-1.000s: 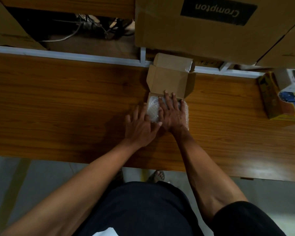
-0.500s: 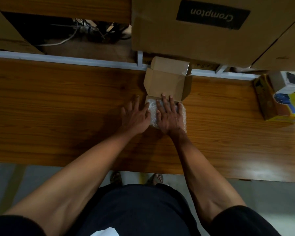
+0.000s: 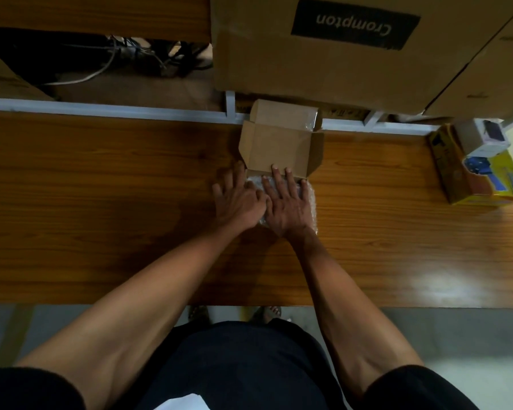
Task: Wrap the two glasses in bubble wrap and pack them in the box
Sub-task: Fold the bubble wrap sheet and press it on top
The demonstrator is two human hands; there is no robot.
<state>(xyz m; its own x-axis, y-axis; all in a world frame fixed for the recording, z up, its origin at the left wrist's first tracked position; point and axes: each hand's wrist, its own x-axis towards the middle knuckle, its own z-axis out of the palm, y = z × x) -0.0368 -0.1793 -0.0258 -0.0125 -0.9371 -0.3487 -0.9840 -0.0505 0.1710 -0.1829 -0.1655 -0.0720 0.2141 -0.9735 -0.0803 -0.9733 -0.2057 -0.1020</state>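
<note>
On glossy wood-grain table (image 3: 101, 202), flat fingers (image 3: 279, 179) of both hands pressing crinkly bubble wrap (image 3: 308, 202), boxy cardboard box (image 3: 279, 146) open

Under the straight fingers (image 3: 282, 184) of the right hand (image 3: 288, 207) lies clear, bumpy plastic bubble wrap (image 3: 308, 202), faintly shiny. Just beyond the fingertips stands a small box (image 3: 279, 149) of matt brown cardboard. Both rest on a table (image 3: 101, 187) of smooth, glossy wood-grain finish, which reflects light.
</note>
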